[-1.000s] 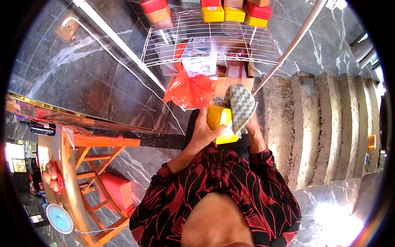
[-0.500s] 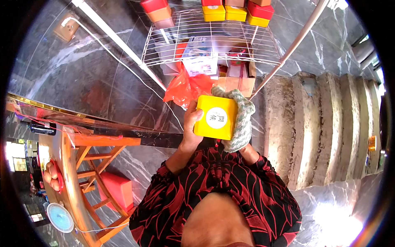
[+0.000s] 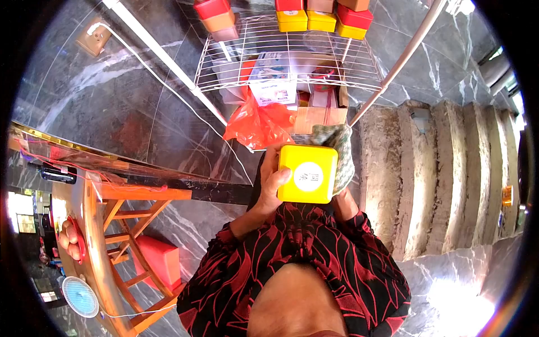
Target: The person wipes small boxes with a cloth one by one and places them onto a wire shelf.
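Observation:
My left hand [image 3: 274, 183] is closed on the left side of a square yellow tin [image 3: 323, 163], its thumb lying over the top face. A round white label with dark characters sits in the middle of that face. On the tin's other side, a green-and-white patterned cloth [image 3: 342, 158] is pressed against the edge. My right hand [image 3: 343, 201] is behind and under this cloth and grips it; most of its fingers are hidden. The tin is held in front of my chest.
Ahead stands a white wire rack [image 3: 241, 50] with stacked red, orange and yellow tins [image 3: 292, 21] on it. Beneath are a red plastic bag [image 3: 255, 124] and a cardboard box [image 3: 320, 118]. Concrete steps [image 3: 432, 180] rise at right; a wooden stool [image 3: 120, 224] stands left.
The tin has moved right and closer to my body, tilting slightly, with my left hand on it. The cloth has shifted and now shows mostly behind the tin's right edge.

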A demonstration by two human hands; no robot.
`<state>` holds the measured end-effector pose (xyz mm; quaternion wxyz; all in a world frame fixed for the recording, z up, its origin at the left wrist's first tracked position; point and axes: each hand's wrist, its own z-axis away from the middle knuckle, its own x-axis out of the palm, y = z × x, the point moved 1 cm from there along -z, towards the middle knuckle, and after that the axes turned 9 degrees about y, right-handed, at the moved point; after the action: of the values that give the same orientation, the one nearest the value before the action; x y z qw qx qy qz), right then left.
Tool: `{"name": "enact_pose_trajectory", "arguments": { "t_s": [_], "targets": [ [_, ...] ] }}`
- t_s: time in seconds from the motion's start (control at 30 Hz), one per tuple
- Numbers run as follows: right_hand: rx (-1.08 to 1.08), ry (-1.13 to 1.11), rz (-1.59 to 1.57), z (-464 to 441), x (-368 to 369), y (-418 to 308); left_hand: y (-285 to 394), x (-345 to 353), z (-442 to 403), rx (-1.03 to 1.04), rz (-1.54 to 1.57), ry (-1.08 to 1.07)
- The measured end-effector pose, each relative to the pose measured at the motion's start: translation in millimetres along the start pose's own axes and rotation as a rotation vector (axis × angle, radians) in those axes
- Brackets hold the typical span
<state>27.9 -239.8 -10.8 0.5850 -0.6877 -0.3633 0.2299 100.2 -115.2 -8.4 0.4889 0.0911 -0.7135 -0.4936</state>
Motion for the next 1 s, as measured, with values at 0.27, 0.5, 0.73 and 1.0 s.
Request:
{"name": "enact_pose_trajectory", "arguments": {
  "t_s": [0.27,0.5,0.73,1.0],
  "targets": [
    [-0.076,0.160,0.019,14.2,19.5,4.0,3.5,-3.6,-8.9,0.217,0.039,0.220],
    [-0.247,0.245,0.247,18.6,12.1,50.2,-3.0,6.1,4.3,0.532,-0.240,0.245],
    [-0.329,-0.016,0.751,-12.8,0.0,-37.6,26.2,-23.0,-11.9,-0.005,-0.200,-0.059],
    [0.126,0.127,-0.385,2.4,-7.4,1.6,10.5,-15.2,-2.5,-0.111,-0.536,-0.221]
  ]
}}
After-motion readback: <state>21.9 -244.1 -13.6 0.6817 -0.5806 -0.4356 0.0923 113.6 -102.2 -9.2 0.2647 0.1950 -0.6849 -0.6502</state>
